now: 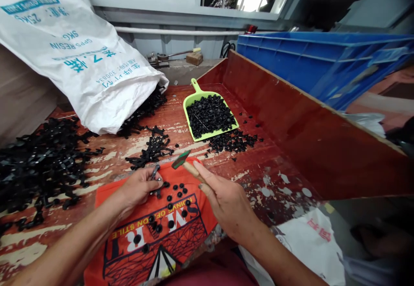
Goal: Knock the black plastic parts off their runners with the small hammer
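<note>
My left hand pinches a slim black plastic piece above a printed red cloth. In my right hand is a small tool with a wooden handle and a flat green head, perhaps a scraper. Its head points up and left, just right of the black piece and apart from it. Several small round black plastic parts lie scattered on the cloth below both hands.
A yellow-green dustpan full of small black parts sits ahead, with loose parts spilled by its lip. Tangled black pieces heap on the left, beside a white sack. A reddish board and a blue crate border the right.
</note>
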`<state>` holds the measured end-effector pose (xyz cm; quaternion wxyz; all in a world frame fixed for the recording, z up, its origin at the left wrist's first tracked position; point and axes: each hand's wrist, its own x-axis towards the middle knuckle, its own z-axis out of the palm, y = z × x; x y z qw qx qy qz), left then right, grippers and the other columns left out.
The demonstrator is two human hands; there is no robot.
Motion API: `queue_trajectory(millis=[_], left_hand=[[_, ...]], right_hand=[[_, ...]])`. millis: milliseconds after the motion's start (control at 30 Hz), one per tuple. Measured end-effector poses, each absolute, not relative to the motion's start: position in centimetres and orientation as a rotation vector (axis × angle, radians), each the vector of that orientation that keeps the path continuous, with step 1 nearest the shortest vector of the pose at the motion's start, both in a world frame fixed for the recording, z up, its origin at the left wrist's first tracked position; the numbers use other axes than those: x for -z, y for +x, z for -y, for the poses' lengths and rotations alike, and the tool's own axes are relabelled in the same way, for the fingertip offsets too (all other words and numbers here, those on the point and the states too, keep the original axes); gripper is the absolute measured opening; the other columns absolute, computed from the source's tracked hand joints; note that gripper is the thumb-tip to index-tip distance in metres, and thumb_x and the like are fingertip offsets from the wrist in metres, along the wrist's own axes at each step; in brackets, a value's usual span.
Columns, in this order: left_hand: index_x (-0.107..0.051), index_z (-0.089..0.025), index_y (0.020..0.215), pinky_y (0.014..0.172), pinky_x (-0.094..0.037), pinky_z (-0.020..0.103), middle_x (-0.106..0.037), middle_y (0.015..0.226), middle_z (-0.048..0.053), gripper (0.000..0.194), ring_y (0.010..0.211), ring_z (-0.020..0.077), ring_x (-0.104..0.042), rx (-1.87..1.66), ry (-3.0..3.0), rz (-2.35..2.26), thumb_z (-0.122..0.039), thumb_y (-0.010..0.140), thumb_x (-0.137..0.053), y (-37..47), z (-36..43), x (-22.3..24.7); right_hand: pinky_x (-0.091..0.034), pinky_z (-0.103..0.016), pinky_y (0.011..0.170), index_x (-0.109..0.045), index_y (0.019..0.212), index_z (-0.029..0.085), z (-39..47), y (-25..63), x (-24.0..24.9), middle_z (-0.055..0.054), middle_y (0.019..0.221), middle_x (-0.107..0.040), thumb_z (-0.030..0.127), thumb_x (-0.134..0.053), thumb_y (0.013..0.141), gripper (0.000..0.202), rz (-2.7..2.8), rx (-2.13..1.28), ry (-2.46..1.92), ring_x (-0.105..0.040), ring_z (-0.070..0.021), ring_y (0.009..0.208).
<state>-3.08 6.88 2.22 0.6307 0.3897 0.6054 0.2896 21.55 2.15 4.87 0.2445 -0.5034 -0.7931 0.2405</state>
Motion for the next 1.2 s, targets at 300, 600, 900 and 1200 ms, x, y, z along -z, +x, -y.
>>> queue_trajectory(millis=[300, 600, 900, 1200], left_hand=[[-0.057, -0.017, 0.063, 0.049, -0.038, 0.019, -0.057, 0.055, -0.004, 0.025, 0.049, 0.0078, -0.049, -0.741, 0.915, -1.340, -0.025, 0.056, -0.079, -3.2, -6.3, -0.7], [-0.057, -0.017, 0.073, 0.035, -0.009, 0.018, -0.056, 0.049, -0.005, 0.039, 0.031, -0.0002, -0.020, -0.626, 0.801, -1.338, -0.040, 0.057, -0.085, -4.3, -6.5, -1.2], [-0.053, -0.017, 0.072, 0.036, -0.008, 0.016, -0.053, 0.047, -0.007, 0.043, 0.032, -0.0010, -0.020, -0.665, 0.752, -1.318, -0.037, 0.055, -0.088, -4.3, -6.1, -1.2], [-0.054, -0.018, 0.071, 0.034, -0.010, 0.016, -0.048, 0.045, -0.010, 0.041, 0.030, 0.0001, -0.020, -0.687, 0.825, -1.414, -0.040, 0.054, -0.085, -3.5, -6.0, -1.2]], right_hand=[[-0.053, -0.035, 0.099, -0.030, 0.154, 0.041, -1.5, 22.2, -4.0, 0.004, 0.139, -0.062, 0.023, -0.036, 0.104, 0.054, 2.152, -0.679, -1.418, -0.068, -0.0182, 0.111], [-0.056, -0.034, 0.091, -0.036, 0.153, 0.034, -1.1, 22.5, -3.9, -0.002, 0.128, -0.070, 0.022, -0.040, 0.102, 0.053, 2.169, -0.652, -1.495, -0.071, -0.0192, 0.100], [-0.055, -0.032, 0.087, -0.030, 0.153, 0.043, -0.9, 23.0, -4.0, 0.007, 0.136, -0.064, 0.021, -0.038, 0.104, 0.055, 2.135, -0.676, -1.456, -0.070, -0.0169, 0.103], [-0.056, -0.029, 0.085, -0.036, 0.153, 0.036, -0.9, 22.8, -3.7, 0.000, 0.117, -0.075, 0.021, -0.043, 0.101, 0.054, 2.258, -0.594, -1.510, -0.071, -0.0166, 0.094]])
